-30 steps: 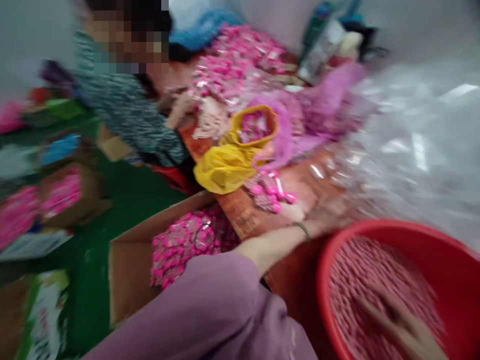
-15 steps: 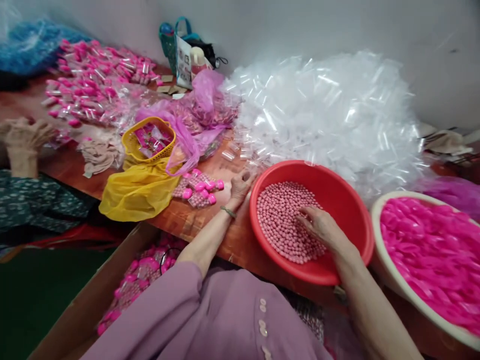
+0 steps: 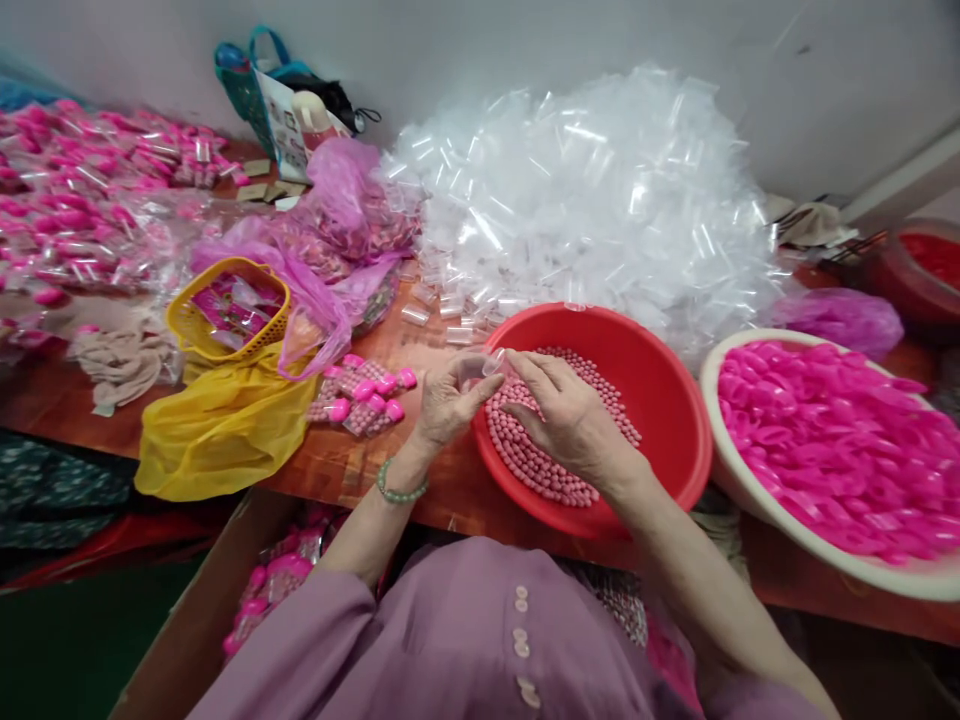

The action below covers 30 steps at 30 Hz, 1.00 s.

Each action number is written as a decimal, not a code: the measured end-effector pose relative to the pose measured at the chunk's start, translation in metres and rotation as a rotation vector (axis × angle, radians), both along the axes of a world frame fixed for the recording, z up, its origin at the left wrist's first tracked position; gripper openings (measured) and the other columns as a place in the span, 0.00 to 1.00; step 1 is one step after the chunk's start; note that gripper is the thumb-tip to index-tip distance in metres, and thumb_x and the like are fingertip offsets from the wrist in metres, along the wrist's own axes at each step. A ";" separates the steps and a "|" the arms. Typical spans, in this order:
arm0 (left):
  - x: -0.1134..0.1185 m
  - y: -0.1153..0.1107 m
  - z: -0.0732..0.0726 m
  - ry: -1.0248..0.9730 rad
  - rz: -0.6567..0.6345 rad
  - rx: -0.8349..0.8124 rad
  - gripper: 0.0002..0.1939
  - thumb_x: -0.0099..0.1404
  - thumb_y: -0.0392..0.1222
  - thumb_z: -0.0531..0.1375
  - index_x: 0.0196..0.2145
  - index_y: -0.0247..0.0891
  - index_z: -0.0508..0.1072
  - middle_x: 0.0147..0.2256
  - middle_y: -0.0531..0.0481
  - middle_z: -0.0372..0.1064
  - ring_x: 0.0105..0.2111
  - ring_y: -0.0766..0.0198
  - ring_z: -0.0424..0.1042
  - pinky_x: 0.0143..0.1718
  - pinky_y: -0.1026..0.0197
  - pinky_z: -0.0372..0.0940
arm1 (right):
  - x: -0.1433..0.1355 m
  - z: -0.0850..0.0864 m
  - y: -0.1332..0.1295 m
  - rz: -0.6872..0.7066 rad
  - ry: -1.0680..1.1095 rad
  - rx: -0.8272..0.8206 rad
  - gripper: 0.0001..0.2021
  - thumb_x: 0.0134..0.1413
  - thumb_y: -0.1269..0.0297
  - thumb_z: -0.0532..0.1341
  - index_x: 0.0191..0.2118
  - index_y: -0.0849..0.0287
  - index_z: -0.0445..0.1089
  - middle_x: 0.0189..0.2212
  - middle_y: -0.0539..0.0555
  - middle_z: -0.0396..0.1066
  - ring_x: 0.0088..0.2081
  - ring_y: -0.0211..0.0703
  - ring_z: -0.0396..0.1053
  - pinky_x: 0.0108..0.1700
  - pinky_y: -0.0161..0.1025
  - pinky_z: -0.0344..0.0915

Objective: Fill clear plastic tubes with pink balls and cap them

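Note:
My left hand (image 3: 448, 402) is closed around a clear plastic tube (image 3: 480, 368), held at the left rim of a red basin (image 3: 671, 430). Pink beads (image 3: 536, 460) lie heaped in the basin's left part. Over them is my right hand (image 3: 566, 415), its fingers stretched toward the tube's mouth and its thumb apart. The fingertips are at the tube or touching it; the underside of this hand is hidden. Left of my left hand, several filled clear tubes with pink caps (image 3: 364, 393) lie on the table.
A large pile of clear tubes (image 3: 592, 200) stands behind the basin. On the right is a cream basin (image 3: 787, 510) of bright pink caps. A yellow basket (image 3: 184, 325), yellow mesh bag (image 3: 217, 430) and purple plastic bag (image 3: 345, 180) lie left. A box with capped tubes (image 3: 281, 575) sits below the table edge.
My right hand has risen from the beads and moved left to the tube. My left hand has come up off the table by the rim, now holding the tube. The view has turned right.

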<state>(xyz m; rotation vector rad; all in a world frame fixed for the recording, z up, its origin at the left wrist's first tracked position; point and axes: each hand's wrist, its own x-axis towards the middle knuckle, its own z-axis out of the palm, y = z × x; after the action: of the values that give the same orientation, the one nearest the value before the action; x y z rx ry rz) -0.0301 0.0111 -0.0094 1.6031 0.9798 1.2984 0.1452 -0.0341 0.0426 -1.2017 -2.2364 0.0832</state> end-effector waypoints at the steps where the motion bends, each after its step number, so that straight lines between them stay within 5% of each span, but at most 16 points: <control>1: 0.006 -0.004 0.001 -0.012 -0.020 -0.024 0.18 0.62 0.55 0.62 0.37 0.35 0.74 0.40 0.44 0.76 0.42 0.59 0.74 0.48 0.56 0.67 | -0.001 -0.004 -0.001 -0.030 -0.027 0.035 0.23 0.63 0.67 0.58 0.62 0.65 0.61 0.52 0.67 0.71 0.53 0.54 0.70 0.55 0.53 0.70; 10: 0.034 -0.020 0.004 0.163 -0.362 -0.100 0.24 0.73 0.54 0.45 0.51 0.36 0.70 0.52 0.40 0.71 0.54 0.56 0.69 0.57 0.54 0.63 | 0.030 -0.027 -0.011 -0.103 0.192 -0.033 0.16 0.56 0.69 0.61 0.50 0.61 0.63 0.41 0.59 0.72 0.41 0.46 0.71 0.44 0.42 0.71; 15: 0.035 -0.006 0.004 0.304 -0.586 -0.043 0.18 0.70 0.48 0.54 0.50 0.34 0.71 0.48 0.41 0.73 0.48 0.57 0.72 0.52 0.55 0.66 | 0.049 -0.031 -0.012 -0.156 0.327 -0.226 0.06 0.53 0.66 0.61 0.35 0.59 0.63 0.28 0.50 0.67 0.29 0.37 0.66 0.33 0.35 0.65; 19: 0.038 0.013 0.002 0.413 -0.645 0.027 0.21 0.63 0.47 0.64 0.50 0.35 0.73 0.46 0.43 0.74 0.46 0.58 0.73 0.50 0.56 0.67 | 0.080 -0.031 -0.004 -0.230 0.322 -0.469 0.10 0.54 0.58 0.62 0.35 0.60 0.71 0.29 0.51 0.71 0.31 0.38 0.68 0.35 0.35 0.66; 21: 0.043 0.019 0.003 0.585 -0.580 0.162 0.20 0.62 0.45 0.65 0.50 0.34 0.73 0.47 0.41 0.72 0.47 0.57 0.72 0.51 0.56 0.66 | 0.095 -0.033 0.002 -0.301 0.230 -0.562 0.12 0.55 0.58 0.61 0.39 0.61 0.74 0.34 0.54 0.75 0.34 0.40 0.71 0.39 0.36 0.66; 26: 0.057 0.024 0.004 1.115 -0.473 0.441 0.12 0.67 0.36 0.55 0.46 0.32 0.74 0.43 0.39 0.70 0.42 0.56 0.70 0.45 0.55 0.65 | 0.103 -0.040 0.009 -0.345 -0.418 -0.680 0.12 0.59 0.65 0.57 0.43 0.60 0.76 0.38 0.58 0.77 0.40 0.45 0.72 0.43 0.38 0.65; 30: 0.071 0.026 0.003 1.340 -0.494 0.573 0.11 0.64 0.29 0.52 0.33 0.29 0.76 0.36 0.35 0.72 0.44 0.49 0.67 0.41 0.53 0.63 | 0.092 -0.046 0.007 -0.355 -0.574 -0.709 0.12 0.57 0.70 0.57 0.42 0.65 0.76 0.38 0.66 0.77 0.47 0.57 0.70 0.47 0.47 0.65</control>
<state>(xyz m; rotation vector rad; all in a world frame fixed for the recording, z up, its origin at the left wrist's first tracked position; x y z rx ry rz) 0.0405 0.0374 -0.0061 3.0130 0.7972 -0.0222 0.2373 -0.0273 -0.0032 -2.2181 -2.5060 0.4722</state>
